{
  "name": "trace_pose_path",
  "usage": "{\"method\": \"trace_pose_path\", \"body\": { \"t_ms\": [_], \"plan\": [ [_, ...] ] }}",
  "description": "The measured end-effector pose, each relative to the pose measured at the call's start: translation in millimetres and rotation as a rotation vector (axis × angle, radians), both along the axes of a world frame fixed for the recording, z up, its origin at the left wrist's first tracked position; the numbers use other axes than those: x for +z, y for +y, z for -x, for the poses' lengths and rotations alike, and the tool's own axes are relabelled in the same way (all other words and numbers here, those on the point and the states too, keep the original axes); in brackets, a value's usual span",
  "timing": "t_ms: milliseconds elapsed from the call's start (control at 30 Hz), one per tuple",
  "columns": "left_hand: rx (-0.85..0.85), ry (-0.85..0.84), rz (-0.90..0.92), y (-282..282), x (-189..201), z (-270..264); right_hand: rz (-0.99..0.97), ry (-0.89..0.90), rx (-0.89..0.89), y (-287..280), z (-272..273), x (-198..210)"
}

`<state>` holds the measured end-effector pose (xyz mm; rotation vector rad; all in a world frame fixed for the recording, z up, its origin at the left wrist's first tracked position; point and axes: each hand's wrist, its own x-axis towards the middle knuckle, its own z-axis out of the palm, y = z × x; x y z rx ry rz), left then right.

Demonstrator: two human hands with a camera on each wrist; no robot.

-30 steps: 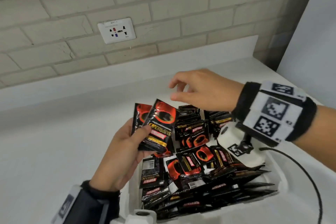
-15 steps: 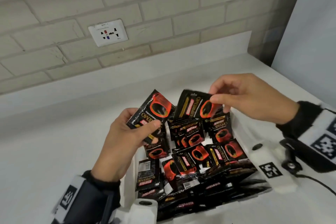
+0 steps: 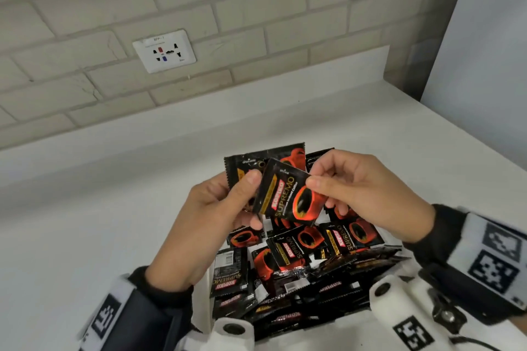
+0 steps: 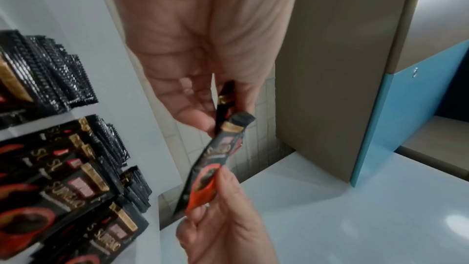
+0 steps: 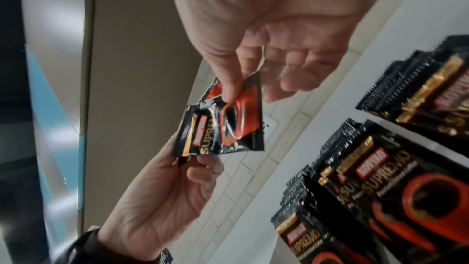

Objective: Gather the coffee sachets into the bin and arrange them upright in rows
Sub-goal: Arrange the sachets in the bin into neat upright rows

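Since a moment ago the right hand (image 3: 368, 194) has carried its sachet (image 3: 288, 194) left to meet the left hand (image 3: 211, 214), which already holds another sachet (image 3: 245, 164) behind it. Both are raised above the bin (image 3: 206, 288), where more sachets (image 3: 302, 251) lie jumbled. The right thumb and fingers pinch the front sachet's right edge; the left thumb presses on its left edge. These packets look light, thin, floppy and slick, so pinching the crimped edges and stacking faces flat should hold best.
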<state>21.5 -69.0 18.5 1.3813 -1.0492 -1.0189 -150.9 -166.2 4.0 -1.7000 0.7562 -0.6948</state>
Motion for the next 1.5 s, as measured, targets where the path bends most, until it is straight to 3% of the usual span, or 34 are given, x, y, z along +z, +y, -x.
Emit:
{"method": "trace_pose_path", "body": {
  "t_ms": [100, 300, 467, 533, 633, 800, 967, 1167, 1267, 1400, 1500],
  "plan": [
    [-0.035, -0.039, 0.004, 0, -2, 1, -0.088, -0.018, -0.04, 3, -1, -5],
    [0.037, -0.358, 0.049, -1, -1, 14, -0.054, 0.028, -0.005, 12, -4, -10],
    [-0.011, -0.619, 0.065, -2, 2, 7, 0.394, 0.194, -0.076, 11, 2, 14],
    [-0.076, -0.736, 0.108, -2, 6, 7, 0.624, 0.213, 0.037, 11, 1, 26],
    [-0.098, -0.859, 0.191, -2, 18, 10, 0.739, 0.301, 0.186, 11, -9, 35],
    [0.02, -0.775, 0.262, -5, 27, 6, 0.676, 0.254, 0.198, 5, -20, 48],
    [0.117, -0.426, 0.271, -11, 22, -4, 0.466, 0.132, 0.148, -2, -25, 54],
    [0.018, -0.176, 0.11, -14, 8, -3, 0.185, -0.051, 0.088, -10, -25, 48],
    [0.003, -0.196, 0.092, -16, 4, 3, 0.19, -0.001, 0.072, -12, -22, 45],
    [-0.019, -0.457, 0.164, -18, 6, 8, 0.475, 0.155, 0.052, -19, -11, 58],
    [-0.067, -0.521, 0.174, -17, 6, 13, 0.653, 0.307, 0.142, -22, -6, 66]
  ]
}}
